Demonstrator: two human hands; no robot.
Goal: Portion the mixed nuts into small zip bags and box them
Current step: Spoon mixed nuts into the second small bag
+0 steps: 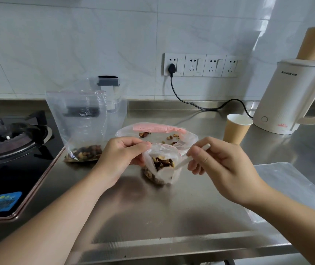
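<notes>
On the steel counter [172, 213], between the gas hob [13, 138] and the white kettle [294, 96], filling is in progress; boxing not begun, and no box is identifiable in view. Largest item: a tall zip bag [80, 119] standing upright at back left, mostly empty, with a layer of mixed nuts at its base. Behind my hands lies the source bag [156, 131], flat and open, pink strip along its far edge, only a few scattered nuts left inside. At right, a paper cup [237, 131] and a flat sheet of clear plastic [290, 190], possibly spare bags; I cannot tell. The small zip bag [160, 167] sits on the counter at centre, mouth up, about half full of dark and pale nuts [162, 162]. My left hand [122, 159] is pinched shut on the left rim of that bag, holding the mouth open. My right hand [215, 165] is closed around the handle of a white spoon [189, 159], whose bowl end points down into the bag opening. Judgement: this is the scooping step, portion nearly complete. Next move calls for withdrawing the spoon without dragging the rim, then pressing the zip closed along its red line with both hands. Risk: thin film, so the bag may slump and spill if released early.
</notes>
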